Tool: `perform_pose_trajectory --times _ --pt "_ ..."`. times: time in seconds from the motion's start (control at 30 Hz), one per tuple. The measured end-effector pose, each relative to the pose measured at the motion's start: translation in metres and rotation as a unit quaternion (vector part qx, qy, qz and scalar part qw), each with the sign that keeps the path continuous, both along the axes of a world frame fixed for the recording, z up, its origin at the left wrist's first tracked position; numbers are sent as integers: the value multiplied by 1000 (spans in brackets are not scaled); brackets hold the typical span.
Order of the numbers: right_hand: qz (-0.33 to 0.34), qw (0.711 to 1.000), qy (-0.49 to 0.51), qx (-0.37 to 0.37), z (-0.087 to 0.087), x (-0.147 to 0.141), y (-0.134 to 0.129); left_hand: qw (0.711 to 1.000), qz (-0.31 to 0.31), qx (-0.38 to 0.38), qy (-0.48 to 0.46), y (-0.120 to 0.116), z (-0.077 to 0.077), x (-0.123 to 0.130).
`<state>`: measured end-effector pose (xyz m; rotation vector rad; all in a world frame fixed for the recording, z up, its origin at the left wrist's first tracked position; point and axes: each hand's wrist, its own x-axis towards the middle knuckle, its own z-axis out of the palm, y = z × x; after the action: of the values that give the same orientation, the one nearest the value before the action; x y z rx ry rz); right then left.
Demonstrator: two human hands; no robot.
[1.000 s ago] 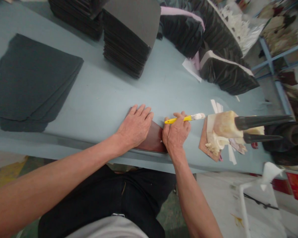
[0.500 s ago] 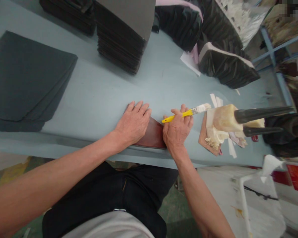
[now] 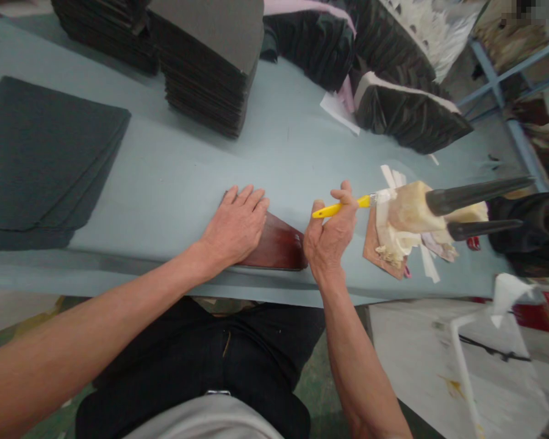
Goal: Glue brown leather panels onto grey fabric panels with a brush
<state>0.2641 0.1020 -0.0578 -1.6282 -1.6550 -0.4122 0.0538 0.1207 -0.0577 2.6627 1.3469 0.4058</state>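
Note:
A dark red-brown, glossy flat piece (image 3: 279, 247), leather-like, lies near the front edge of the table. My left hand (image 3: 238, 222) rests flat on its left part, fingers stretched out, and covers much of it. Just off its right end is my right hand (image 3: 332, 235), closed around a paintbrush (image 3: 328, 211) with a yellow handle. The brush's bristle end points right, close to a cream-coloured block (image 3: 414, 207) with a dark handle-like spike. A second dark spike sits beside it. Whether the bristles touch the block I cannot tell.
Dark fabric-like sheets (image 3: 50, 155) lie fanned out at left. Tall stacks of dark sheets (image 3: 205, 73) stand at the back, with bundled dark pieces (image 3: 407, 113) to their right. Paper strips (image 3: 430, 265) and a brown scrap (image 3: 379, 253) lie around the block. A white frame (image 3: 462, 353) stands below right.
My right hand has lifted slightly from the red-brown piece, and the brush has moved right, its bristles now by the block. My left hand stays flat on the piece. The view has shifted slightly.

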Motion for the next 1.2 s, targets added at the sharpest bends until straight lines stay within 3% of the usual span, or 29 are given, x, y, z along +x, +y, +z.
perform_pose_trajectory --times 0.2,0.43,0.53,0.67,0.8,1.07,1.2 --pt "10 999 -5 -36 -9 -12 5 1000 -3 5 -1 1 -1 0" --pt "-60 986 -82 -136 -23 -14 12 1000 -4 9 9 1 0 -1" --pt "-74 981 -120 -133 -17 2 19 1000 -4 6 10 1 1 0" --pt "-92 987 -114 -60 4 24 25 1000 -3 3 2 1 1 0" --pt "-56 995 -74 -39 13 24 21 1000 0 0 -8 1 1 0" --pt "-18 994 -47 -102 -14 -10 12 1000 2 -4 -23 0 2 0" --pt "-35 991 -75 -105 -23 -6 16 1000 2 -15 -18 0 3 0"
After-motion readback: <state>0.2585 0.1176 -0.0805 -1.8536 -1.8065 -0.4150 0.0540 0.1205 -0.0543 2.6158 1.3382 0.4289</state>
